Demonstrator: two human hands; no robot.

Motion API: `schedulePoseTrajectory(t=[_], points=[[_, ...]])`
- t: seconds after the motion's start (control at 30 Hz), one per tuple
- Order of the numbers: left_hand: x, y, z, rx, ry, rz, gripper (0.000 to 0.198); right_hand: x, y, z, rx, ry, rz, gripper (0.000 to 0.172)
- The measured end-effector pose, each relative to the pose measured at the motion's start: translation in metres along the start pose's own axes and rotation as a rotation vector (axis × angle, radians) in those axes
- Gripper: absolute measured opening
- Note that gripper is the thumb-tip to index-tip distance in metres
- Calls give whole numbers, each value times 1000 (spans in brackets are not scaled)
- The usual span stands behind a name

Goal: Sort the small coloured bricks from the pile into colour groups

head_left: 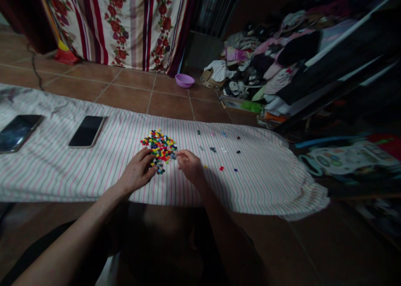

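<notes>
Striped cloth [269,185] — tiny pieces [161,146], phones [87,131]

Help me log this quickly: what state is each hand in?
Left hand: open, loosely curved at the pile of coloured pieces.
Right hand: curled beside it; grip can't be told.

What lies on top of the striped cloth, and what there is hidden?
On the striped cloth lie two phones, a pile of small coloured pieces and smaller groups to its right. Whatever is beneath the pile, left hand or right hand is covered.

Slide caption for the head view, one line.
Left hand and right hand flank a pile of multicoloured pieces on striped cloth, with spaced-out pieces farther right.
</notes>
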State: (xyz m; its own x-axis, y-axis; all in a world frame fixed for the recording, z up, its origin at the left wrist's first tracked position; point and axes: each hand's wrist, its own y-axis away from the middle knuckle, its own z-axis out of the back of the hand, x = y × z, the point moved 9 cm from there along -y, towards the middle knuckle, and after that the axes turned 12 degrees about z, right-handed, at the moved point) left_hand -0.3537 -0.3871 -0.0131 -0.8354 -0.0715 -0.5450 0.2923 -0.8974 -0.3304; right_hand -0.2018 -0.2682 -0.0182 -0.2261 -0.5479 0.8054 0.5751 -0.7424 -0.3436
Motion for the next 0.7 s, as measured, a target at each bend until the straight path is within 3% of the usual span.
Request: schedulePoseTrajectory(t=[0.2, 0.33, 0.47, 0.7], points=[[-2, -1, 2, -3, -2, 16, 37, -10, 7, 55, -138, 37, 7, 21], [-5, -1, 3, -12, -8, -3, 37, -27, 6, 110, -262, 15, -93, 30], [-4, 0, 0, -26, -36, -14, 39, -44, 0, 168, -348, 143, -120, 33], [-5, 2, -3, -34, -66, -31, 33, -102, -4, 252, -487, 397, -207, 32]])
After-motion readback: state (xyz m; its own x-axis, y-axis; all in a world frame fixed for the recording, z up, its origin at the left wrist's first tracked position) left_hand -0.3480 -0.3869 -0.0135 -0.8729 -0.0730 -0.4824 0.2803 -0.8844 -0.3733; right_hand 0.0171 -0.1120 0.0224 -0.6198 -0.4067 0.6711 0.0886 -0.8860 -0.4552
